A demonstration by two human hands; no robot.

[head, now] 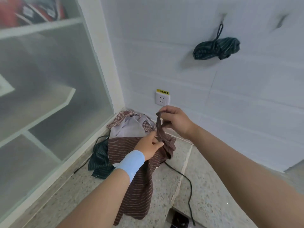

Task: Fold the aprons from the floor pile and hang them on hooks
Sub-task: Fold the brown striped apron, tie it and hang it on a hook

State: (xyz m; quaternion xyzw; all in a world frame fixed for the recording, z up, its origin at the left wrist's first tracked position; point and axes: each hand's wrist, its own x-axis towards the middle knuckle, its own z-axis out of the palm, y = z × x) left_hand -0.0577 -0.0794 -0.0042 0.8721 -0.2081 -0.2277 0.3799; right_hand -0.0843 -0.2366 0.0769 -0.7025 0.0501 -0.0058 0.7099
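The brown striped apron is off the floor and held between both hands in front of the corner, its body drooping below the left forearm while a black tie trails from it onto the floor. The left hand, with a pale blue band on the wrist, has its fingers curled round the bunched top of the cloth, probably to keep the gathered bulk together. The right hand is raised just above it and pinches the brown strap between thumb and fingers, pulling it upward, which looks like a move to draw out a loop for hanging or to wind the strap round the bundle. On the white wall a dark green striped apron already hangs as a tied bundle by its cord from a hook, which suggests the form this one is meant to take. A second hook to the right appears bare, though it is blurred. Two more pieces wait on the floor in the corner below the wall socket: a checked and grey apron and, beside the frosted cabinet, a dark striped apron.
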